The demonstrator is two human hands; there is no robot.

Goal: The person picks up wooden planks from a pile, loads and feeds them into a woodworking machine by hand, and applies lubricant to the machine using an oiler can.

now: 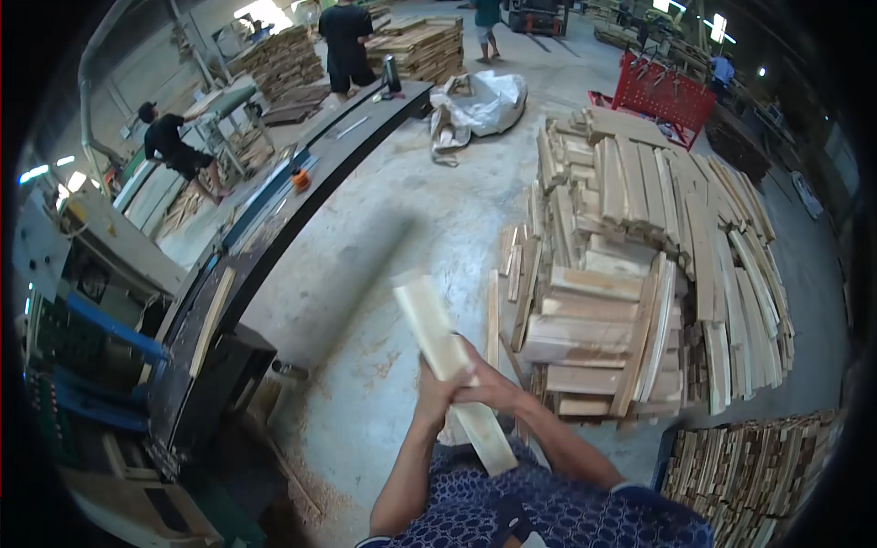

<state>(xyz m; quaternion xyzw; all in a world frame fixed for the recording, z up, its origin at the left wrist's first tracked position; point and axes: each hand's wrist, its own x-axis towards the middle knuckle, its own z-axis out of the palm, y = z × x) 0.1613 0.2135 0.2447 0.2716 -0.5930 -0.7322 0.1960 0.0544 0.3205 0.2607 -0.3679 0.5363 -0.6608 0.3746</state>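
A pale wooden board is held up in front of my body, slanting from upper left to lower right. My left hand is closed around its left side. From the other side my right hand grips the same board, its fingers wrapped near the middle. The upper end is slightly blurred; the lower end reaches my patterned shirt. Part of the board is hidden behind the hands.
Stacked planks stand on the right, with more wood pieces at lower right. A long machine table runs along the left, carrying a narrow strip. A white sack and people are farther back.
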